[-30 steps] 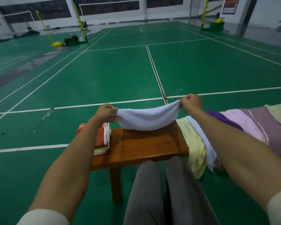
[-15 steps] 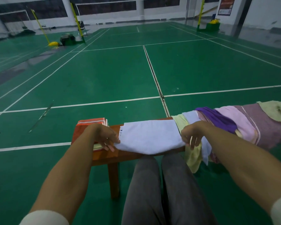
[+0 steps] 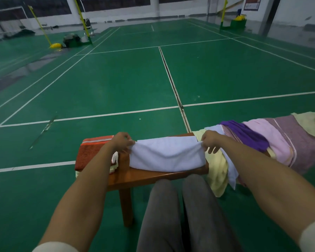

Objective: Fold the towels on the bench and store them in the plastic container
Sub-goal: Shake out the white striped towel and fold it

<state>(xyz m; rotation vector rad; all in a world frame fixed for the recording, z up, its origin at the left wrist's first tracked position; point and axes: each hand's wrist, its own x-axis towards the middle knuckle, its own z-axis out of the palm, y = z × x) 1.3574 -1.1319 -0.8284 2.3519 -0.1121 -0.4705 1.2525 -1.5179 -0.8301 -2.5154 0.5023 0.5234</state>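
The white towel (image 3: 166, 155) lies on the wooden worktop (image 3: 153, 176), stretched between the two hands. The left hand (image 3: 121, 142) pinches its left upper corner with thumb and fingertips; the right hand (image 3: 209, 140) pinches its right upper corner likewise, the lower fingers hanging loose. The towel is folded over into a broad band, its upper edge lifted slightly at the held corners and sagging in the middle, its lower fold resting on the worktop near the front edge. The surface is plain with shallow creases.

Just outside the left hand, a stack of folded towels (image 3: 93, 153) with an orange-red one on top sits at the end of the worktop. Beyond the right hand, a heap of unfolded towels (image 3: 262, 140) in yellow, pale blue, purple, pink and mauve drapes over the worktop, the yellow one hanging off the front. The person's grey-trousered knees (image 3: 180, 206) are directly below the towel.
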